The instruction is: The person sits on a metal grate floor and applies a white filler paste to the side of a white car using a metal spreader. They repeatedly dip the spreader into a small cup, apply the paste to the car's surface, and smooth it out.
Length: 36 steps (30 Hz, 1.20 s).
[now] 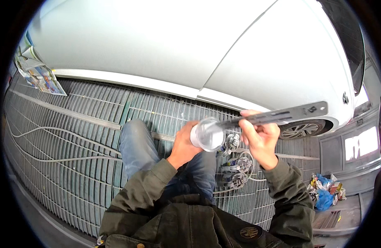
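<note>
My left hand is wrapped round a clear plastic cup, held in front of my knees with its mouth toward me. What is inside the cup looks pale and cannot be made out clearly. My right hand grips a long flat mixing stick, dark with a hole at its outer end. The stick slants down to the left, its lower end blurred at the cup's mouth. Below my right hand, three spray guns lie on the grating, the farthest one partly behind the cup.
A white car body runs along the far side, its wheel at the right. Grey hose loops over the metal floor grating. Printed paper hangs at the far left. Crumpled paper and blue plastic lie at right.
</note>
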Each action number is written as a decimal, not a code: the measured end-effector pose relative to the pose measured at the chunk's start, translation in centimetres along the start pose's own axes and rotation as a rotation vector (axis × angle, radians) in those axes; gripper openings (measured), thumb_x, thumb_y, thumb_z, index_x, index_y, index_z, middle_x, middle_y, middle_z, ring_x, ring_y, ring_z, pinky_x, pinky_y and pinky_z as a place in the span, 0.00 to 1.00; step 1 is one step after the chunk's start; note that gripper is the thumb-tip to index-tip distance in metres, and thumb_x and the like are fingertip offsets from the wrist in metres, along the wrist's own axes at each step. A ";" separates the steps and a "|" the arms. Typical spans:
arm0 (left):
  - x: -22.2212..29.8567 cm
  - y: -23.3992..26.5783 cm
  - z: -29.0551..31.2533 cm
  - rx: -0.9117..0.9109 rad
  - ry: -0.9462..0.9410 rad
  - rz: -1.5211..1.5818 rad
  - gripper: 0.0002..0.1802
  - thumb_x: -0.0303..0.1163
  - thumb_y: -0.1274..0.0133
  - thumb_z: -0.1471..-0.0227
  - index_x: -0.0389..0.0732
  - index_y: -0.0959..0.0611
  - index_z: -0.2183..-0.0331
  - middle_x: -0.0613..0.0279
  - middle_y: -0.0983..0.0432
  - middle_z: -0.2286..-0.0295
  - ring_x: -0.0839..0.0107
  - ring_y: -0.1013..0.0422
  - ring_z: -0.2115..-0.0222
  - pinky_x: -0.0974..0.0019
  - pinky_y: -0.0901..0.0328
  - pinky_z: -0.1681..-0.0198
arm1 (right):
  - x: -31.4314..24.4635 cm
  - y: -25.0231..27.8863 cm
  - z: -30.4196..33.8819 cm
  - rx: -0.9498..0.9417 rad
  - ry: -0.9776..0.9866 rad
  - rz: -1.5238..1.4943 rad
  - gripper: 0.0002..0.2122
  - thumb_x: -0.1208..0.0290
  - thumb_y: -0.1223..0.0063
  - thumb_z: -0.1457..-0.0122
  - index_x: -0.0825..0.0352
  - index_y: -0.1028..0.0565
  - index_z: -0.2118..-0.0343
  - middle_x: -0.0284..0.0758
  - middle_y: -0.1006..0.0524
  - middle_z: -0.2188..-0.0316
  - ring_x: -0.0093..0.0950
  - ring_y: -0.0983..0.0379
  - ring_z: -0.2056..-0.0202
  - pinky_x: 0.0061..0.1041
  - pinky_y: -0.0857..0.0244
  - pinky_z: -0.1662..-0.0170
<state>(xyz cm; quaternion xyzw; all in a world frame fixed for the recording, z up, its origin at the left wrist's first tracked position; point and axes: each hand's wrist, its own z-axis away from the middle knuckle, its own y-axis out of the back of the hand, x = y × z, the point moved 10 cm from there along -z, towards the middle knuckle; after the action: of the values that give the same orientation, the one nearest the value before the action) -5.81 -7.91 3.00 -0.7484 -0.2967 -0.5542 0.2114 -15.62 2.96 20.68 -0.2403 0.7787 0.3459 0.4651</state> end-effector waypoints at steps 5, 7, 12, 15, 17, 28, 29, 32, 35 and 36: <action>1.1 -0.8 -3.0 -0.021 0.045 -0.007 0.40 0.29 0.29 0.65 0.39 0.31 0.50 0.52 0.26 0.55 0.59 0.29 0.52 0.59 0.34 0.50 | 1.3 -0.5 -2.0 -0.158 -0.075 0.014 0.06 0.77 0.42 0.41 0.71 0.20 0.62 0.28 0.24 0.82 0.13 0.33 0.84 0.15 0.41 0.83; 0.5 -1.5 -4.6 -0.015 0.018 0.032 0.42 0.30 0.29 0.63 0.36 0.34 0.48 0.50 0.30 0.53 0.59 0.32 0.50 0.59 0.37 0.48 | 0.6 1.9 -5.3 -0.013 -0.067 0.006 0.06 0.74 0.43 0.39 0.72 0.22 0.64 0.30 0.24 0.81 0.15 0.32 0.84 0.15 0.39 0.81; 2.5 -3.2 -10.7 -0.118 -0.036 0.164 0.45 0.33 0.33 0.55 0.31 0.41 0.44 0.46 0.37 0.49 0.59 0.38 0.46 0.58 0.42 0.42 | -0.5 4.3 -11.6 -0.082 -0.086 0.205 0.10 0.69 0.47 0.37 0.73 0.25 0.68 0.37 0.22 0.80 0.18 0.31 0.83 0.17 0.38 0.79; 5.0 -3.2 -14.5 -0.145 -0.089 0.211 0.44 0.33 0.35 0.53 0.30 0.43 0.43 0.46 0.38 0.48 0.59 0.39 0.46 0.58 0.43 0.42 | -2.5 5.7 -14.3 -0.063 -0.058 0.306 0.12 0.68 0.47 0.37 0.70 0.28 0.74 0.34 0.24 0.83 0.17 0.32 0.82 0.17 0.39 0.80; 6.4 -3.2 -16.1 -0.152 -0.045 0.176 0.44 0.32 0.35 0.53 0.30 0.43 0.43 0.47 0.38 0.48 0.60 0.38 0.46 0.59 0.42 0.42 | -4.2 7.5 -16.2 0.044 0.051 0.267 0.14 0.66 0.48 0.36 0.67 0.31 0.77 0.31 0.27 0.85 0.17 0.33 0.83 0.17 0.41 0.81; 10.3 -4.2 -19.6 -0.147 -0.029 0.212 0.43 0.31 0.33 0.55 0.30 0.41 0.45 0.48 0.33 0.51 0.63 0.33 0.50 0.62 0.36 0.48 | -7.8 9.7 -19.4 0.220 0.139 0.295 0.11 0.67 0.50 0.36 0.69 0.27 0.72 0.28 0.29 0.83 0.15 0.36 0.82 0.20 0.41 0.79; 10.3 -4.5 -19.6 -0.139 -0.023 0.238 0.43 0.31 0.33 0.55 0.30 0.41 0.45 0.48 0.33 0.51 0.63 0.33 0.51 0.62 0.36 0.48 | -8.1 10.1 -19.5 0.255 0.146 0.308 0.14 0.66 0.49 0.37 0.71 0.29 0.76 0.35 0.27 0.83 0.21 0.32 0.80 0.27 0.37 0.75; 9.9 -5.3 -19.7 -0.113 0.004 0.241 0.42 0.31 0.33 0.55 0.29 0.40 0.45 0.48 0.33 0.51 0.63 0.33 0.51 0.62 0.37 0.48 | -6.7 8.4 -19.7 0.203 0.294 0.671 0.15 0.66 0.49 0.37 0.71 0.31 0.77 0.35 0.29 0.84 0.21 0.32 0.81 0.27 0.38 0.76; 9.4 -5.2 -19.7 -0.060 -0.024 0.192 0.42 0.31 0.33 0.55 0.29 0.40 0.46 0.48 0.32 0.52 0.63 0.33 0.52 0.62 0.37 0.48 | -6.5 9.3 -20.3 0.213 0.176 0.425 0.16 0.65 0.48 0.38 0.72 0.32 0.78 0.40 0.28 0.84 0.31 0.30 0.80 0.34 0.36 0.73; 9.4 -5.0 -19.7 -0.042 -0.043 0.177 0.42 0.31 0.33 0.55 0.28 0.40 0.46 0.48 0.32 0.53 0.63 0.33 0.52 0.62 0.37 0.48 | -6.7 9.9 -20.8 0.234 0.142 0.365 0.16 0.65 0.48 0.38 0.72 0.32 0.78 0.41 0.27 0.83 0.33 0.30 0.79 0.35 0.36 0.72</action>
<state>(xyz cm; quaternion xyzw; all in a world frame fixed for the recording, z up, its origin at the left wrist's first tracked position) -21.15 -14.99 17.74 -0.7876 -0.2220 -0.5235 0.2374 -31.06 -6.17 36.56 -0.0632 0.8748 0.3137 0.3637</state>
